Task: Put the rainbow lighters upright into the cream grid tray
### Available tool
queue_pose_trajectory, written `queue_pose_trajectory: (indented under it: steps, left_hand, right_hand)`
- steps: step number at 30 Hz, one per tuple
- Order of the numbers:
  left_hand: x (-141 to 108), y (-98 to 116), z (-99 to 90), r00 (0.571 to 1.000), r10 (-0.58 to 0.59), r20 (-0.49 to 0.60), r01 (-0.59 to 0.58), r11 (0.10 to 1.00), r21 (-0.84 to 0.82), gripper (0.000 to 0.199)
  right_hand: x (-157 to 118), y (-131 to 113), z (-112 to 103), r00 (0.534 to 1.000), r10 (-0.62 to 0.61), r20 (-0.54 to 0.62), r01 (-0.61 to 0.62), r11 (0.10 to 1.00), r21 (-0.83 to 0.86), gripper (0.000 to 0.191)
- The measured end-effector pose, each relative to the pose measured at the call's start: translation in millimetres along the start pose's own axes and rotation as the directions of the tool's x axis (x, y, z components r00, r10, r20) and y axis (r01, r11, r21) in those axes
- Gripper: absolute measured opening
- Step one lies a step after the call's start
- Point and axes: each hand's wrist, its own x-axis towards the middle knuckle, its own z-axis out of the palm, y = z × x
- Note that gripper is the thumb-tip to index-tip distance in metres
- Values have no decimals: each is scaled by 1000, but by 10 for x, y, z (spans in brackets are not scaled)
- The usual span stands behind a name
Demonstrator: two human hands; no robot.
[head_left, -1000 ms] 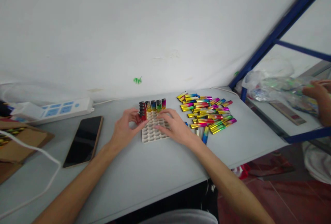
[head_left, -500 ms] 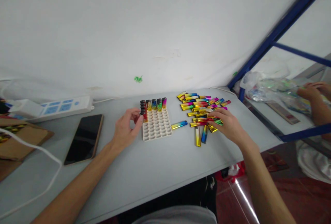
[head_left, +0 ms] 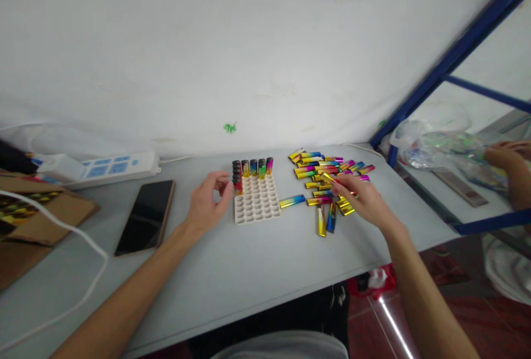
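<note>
A white tray [head_left: 257, 209] with rows of slots stands on the grey table. Several black-topped lighters [head_left: 253, 167] stand upright along its back row and down its left column. Beside the tray's left edge is my left hand [head_left: 211, 198], thumb and fingers apart, holding nothing. My right hand [head_left: 360, 198] pinches a gold metallic sleeve [head_left: 328, 178] above the pile at the right. The pile is made of shiny multicoloured sleeves [head_left: 305, 172]. One yellow and blue sleeve [head_left: 292, 201] lies between tray and pile.
At the left are a phone [head_left: 145, 218], a white power strip [head_left: 120, 171], a cardboard box [head_left: 62, 215] and a white cable [head_left: 97, 248]. To the right stand a blue metal frame [head_left: 418, 93] and plastic bags [head_left: 435, 143]; another person's hand [head_left: 508, 154] is beyond it.
My right hand has risen slightly from the pile with a gold sleeve between its fingers. My left hand remains beside the tray. The whole view has shifted a little.
</note>
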Motion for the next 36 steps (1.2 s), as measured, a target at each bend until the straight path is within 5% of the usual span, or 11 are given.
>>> queue_pose_trajectory:
  steps: [4, 8, 10, 14, 18, 24, 30, 36]
  left_hand:
    - [-5, -26, 13, 1000, -31, 4, 31, 1000, -5, 17]
    - [7, -6, 11, 999, -40, 8, 40, 999, -10, 15]
    - [14, 15, 3, 999, -48, 13, 48, 999, -12, 15]
    - [12, 34, -6, 997, -75, 26, 76, 997, -23, 16]
    - [-2, 13, -1, 997, -73, 35, 74, 997, -29, 15]
    - [-13, -6, 7, 997, -67, 35, 69, 997, -44, 14]
    - [-12, 12, 9, 994, -89, 61, 91, 995, -32, 13]
    - [10, 41, -9, 994, -93, 63, 94, 996, -7, 14]
  right_hand:
    - [162, -174, 144, 984, 128, -122, -80, 939, 335, 39]
    - [497, -441, 285, 924, 187, -332, 17, 850, 527, 36]
    - [662, -608, 347, 920, 181, -348, 68, 799, 597, 36]
    - [845, -924, 568, 992, 94, -84, 16, 567, 823, 38]
    - [822, -1104, 939, 989, -44, 144, -116, 391, 913, 40]
    - [666, -1142, 1315, 970, 1, 243, -228, 351, 908, 48]
    - [618, -1141, 1403, 938, 82, 337, -344, 346, 873, 66]
    - [622, -1187, 1414, 933, 114, 343, -361, 285, 888, 53]
